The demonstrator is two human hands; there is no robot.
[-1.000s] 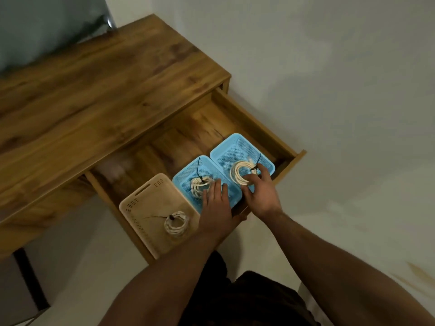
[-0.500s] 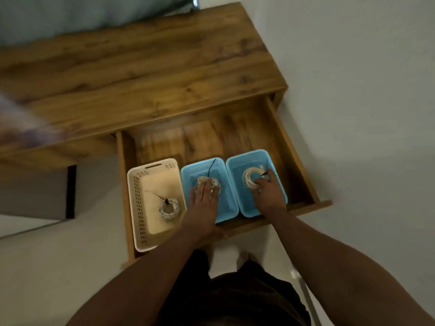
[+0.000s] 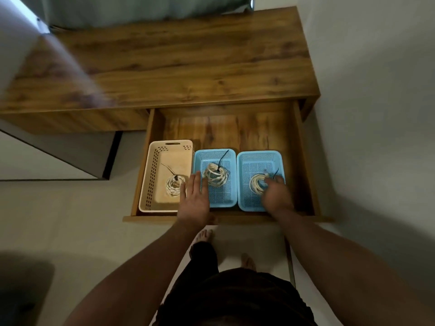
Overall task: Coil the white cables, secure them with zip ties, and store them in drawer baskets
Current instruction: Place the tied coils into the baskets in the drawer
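1. One wooden desk [image 3: 188, 67] fills the upper view; its drawer [image 3: 235, 130] stands pulled out toward the person.
2. Three baskets sit side by side along the drawer's front: beige basket [image 3: 150, 180] at the left, middle basket [image 3: 211, 155] and right basket [image 3: 259, 158], both blue.
3. Left hand [image 3: 194, 201] lies flat and released, fingers straight, over the seam between the beige and middle baskets.
4. Right hand [image 3: 277, 195] is blurred above the right basket, fingers at its coil; whether it grasps the coil I cannot tell.
5. Each basket holds one white cable coil: left coil [image 3: 174, 185], middle coil [image 3: 215, 176], right coil [image 3: 257, 184].
6. Black zip-tie tails stick out of the coils: left tie [image 3: 168, 169], middle tie [image 3: 222, 158], right tie [image 3: 275, 172].
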